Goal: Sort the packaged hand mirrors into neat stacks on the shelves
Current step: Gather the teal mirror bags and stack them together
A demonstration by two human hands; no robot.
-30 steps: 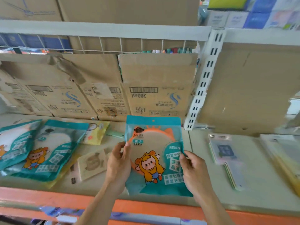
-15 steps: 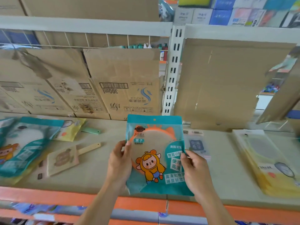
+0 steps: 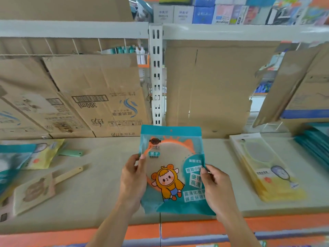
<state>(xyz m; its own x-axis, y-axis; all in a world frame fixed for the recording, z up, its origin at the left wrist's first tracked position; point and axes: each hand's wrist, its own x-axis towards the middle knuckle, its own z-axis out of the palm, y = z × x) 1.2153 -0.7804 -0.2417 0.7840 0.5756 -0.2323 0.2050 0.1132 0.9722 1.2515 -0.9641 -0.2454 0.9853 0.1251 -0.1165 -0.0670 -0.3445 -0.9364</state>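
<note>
Teal mirror packets [image 3: 12, 163] lie at the far left of the shelf [image 3: 99, 184], overlapping a yellow packet [image 3: 44, 155], with a green handle [image 3: 71, 153] just beside it. Nearer the front edge rests a loose wooden-looking hand mirror [image 3: 35, 191], its handle angled up to the right. Printed cardboard boxes [image 3: 99, 97] stand along the back, left of the white slotted upright [image 3: 156, 75]. At centre, my left hand [image 3: 132, 182] grips the left edge of a teal packaged hand mirror [image 3: 173, 168], thumb across its front and fingers curled behind. My right hand [image 3: 216, 189] pinches the packet's right edge the same way. I hold the packet upright above the shelf's orange front lip [image 3: 195, 227], its cartoon figure facing me. To the right lies a neat stack of yellow mirror packets [image 3: 265, 168], and at the far right edge a stack of teal packets [image 3: 315, 141], partly out of view.
</note>
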